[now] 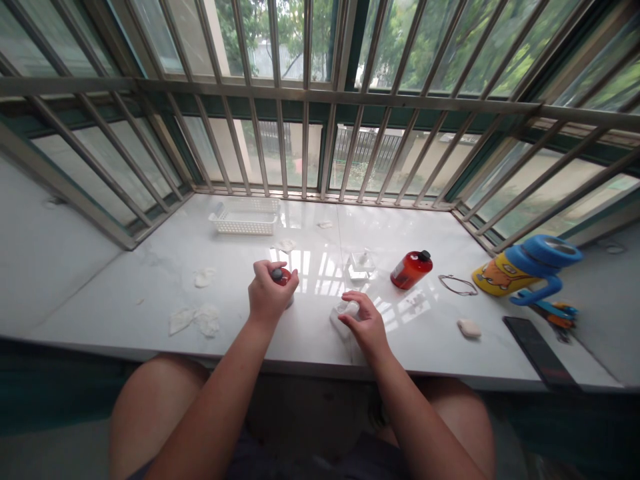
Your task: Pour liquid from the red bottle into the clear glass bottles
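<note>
My left hand [267, 293] is closed around a small red bottle [283, 276] with a black cap; its lower part is largely hidden by the hand. At the front of the white counter, my right hand [367, 320] curls its thumb and fingers around the top of a clear square glass bottle [340, 319]. A second clear glass bottle [360, 267] stands just behind that one. Farther right is another red bottle [411, 270] with a black cap and a pale label, apart from both hands.
A white plastic basket [245, 219] sits near the barred window. Crumpled tissues [207, 320] lie at left. To the right are a bracelet-like loop [457, 285], a small pale case [469, 328], a phone [540, 350], keys [560, 317] and a blue-yellow flask [525, 263].
</note>
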Motion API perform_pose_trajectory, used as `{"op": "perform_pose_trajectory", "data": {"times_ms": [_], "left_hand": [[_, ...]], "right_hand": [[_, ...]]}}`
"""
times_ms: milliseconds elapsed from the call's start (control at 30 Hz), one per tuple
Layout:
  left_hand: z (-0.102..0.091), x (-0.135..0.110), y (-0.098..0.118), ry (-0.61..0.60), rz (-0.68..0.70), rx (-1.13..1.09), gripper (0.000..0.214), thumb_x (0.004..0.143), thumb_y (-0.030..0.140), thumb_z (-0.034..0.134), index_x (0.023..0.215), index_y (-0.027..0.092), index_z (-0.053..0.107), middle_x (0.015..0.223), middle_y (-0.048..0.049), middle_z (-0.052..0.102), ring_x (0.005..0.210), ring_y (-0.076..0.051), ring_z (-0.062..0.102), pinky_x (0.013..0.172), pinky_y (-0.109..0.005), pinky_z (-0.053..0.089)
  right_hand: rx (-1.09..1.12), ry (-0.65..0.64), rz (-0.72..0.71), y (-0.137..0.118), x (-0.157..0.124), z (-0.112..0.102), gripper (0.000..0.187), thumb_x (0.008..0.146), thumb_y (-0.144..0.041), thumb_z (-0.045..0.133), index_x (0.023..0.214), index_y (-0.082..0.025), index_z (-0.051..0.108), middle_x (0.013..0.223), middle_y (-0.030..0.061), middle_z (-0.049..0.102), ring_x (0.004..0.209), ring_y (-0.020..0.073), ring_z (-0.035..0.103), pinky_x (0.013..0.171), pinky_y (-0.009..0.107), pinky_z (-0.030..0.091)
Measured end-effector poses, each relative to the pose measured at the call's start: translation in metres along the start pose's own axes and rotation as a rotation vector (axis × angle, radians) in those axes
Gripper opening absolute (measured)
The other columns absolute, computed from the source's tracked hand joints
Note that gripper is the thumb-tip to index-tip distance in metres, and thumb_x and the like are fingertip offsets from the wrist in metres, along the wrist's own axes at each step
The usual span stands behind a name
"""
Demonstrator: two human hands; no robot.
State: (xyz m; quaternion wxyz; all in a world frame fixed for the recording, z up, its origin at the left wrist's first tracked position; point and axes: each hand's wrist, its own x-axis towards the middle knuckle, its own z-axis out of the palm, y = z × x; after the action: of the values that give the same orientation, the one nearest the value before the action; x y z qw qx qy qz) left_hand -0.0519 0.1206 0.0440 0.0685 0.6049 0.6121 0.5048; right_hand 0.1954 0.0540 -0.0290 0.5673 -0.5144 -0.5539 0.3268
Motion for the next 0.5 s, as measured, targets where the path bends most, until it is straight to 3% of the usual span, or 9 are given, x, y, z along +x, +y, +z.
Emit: {"op": "perform_pose_trajectory", "data": {"times_ms": [100, 200, 300, 400, 500], "left_hand": [[-0.0001, 0.0006, 0.0002, -0.002, 0.025, -0.007, 0.048, 0.084, 0.039, 0.081, 0.119, 0.028, 0.049, 0.113, -0.0038, 0.082, 0.101, -0.028, 0.08, 0.087, -0.04, 0.062], [-0.0014, 0.0023, 0.0, -0.023, 0.1, 0.037, 0.033, 0.088, 0.037, 0.077, 0.115, 0.028, 0.062, 0.111, -0.0034, 0.082, 0.102, -0.026, 0.079, 0.09, -0.038, 0.061], [-0.002, 0.0031, -0.0012, -0.022, 0.146, 0.089, 0.02, 0.09, 0.037, 0.075, 0.107, 0.027, 0.069, 0.102, -0.0034, 0.082, 0.092, -0.025, 0.078, 0.085, -0.037, 0.06], [-0.0015, 0.0027, -0.0022, -0.028, 0.143, 0.083, 0.016, 0.091, 0.037, 0.074, 0.1, 0.026, 0.068, 0.102, -0.0036, 0.082, 0.091, -0.024, 0.078, 0.082, -0.036, 0.06], [-0.0005, 0.0022, -0.0025, -0.031, 0.132, 0.068, 0.016, 0.09, 0.036, 0.075, 0.095, 0.026, 0.065, 0.105, -0.0031, 0.082, 0.093, -0.024, 0.078, 0.083, -0.035, 0.059]], "right_hand": [[0.065, 0.023, 0.031, -0.0002, 0.0001, -0.0002, 0.045, 0.074, -0.05, 0.094, 0.105, -0.03, 0.068, 0.124, 0.0069, 0.075, 0.123, 0.0322, 0.068, 0.11, 0.052, 0.052], [0.013, -0.004, 0.004, -0.0011, 0.0001, -0.0007, 0.037, 0.078, -0.051, 0.091, 0.1, -0.029, 0.072, 0.124, 0.0069, 0.074, 0.126, 0.0326, 0.067, 0.115, 0.052, 0.049], [0.005, -0.002, 0.019, -0.0011, -0.0003, -0.0008, 0.044, 0.077, -0.051, 0.092, 0.112, -0.03, 0.073, 0.127, 0.0075, 0.074, 0.127, 0.0329, 0.066, 0.114, 0.051, 0.05], [0.062, 0.01, 0.04, -0.0001, -0.0007, -0.0003, 0.043, 0.079, -0.05, 0.091, 0.108, -0.03, 0.068, 0.126, 0.0069, 0.074, 0.123, 0.0315, 0.068, 0.109, 0.05, 0.053], [0.007, -0.017, -0.016, 0.0002, -0.0008, 0.0, 0.035, 0.082, -0.051, 0.088, 0.101, -0.028, 0.07, 0.124, 0.0079, 0.074, 0.126, 0.0318, 0.066, 0.114, 0.051, 0.048]]}}
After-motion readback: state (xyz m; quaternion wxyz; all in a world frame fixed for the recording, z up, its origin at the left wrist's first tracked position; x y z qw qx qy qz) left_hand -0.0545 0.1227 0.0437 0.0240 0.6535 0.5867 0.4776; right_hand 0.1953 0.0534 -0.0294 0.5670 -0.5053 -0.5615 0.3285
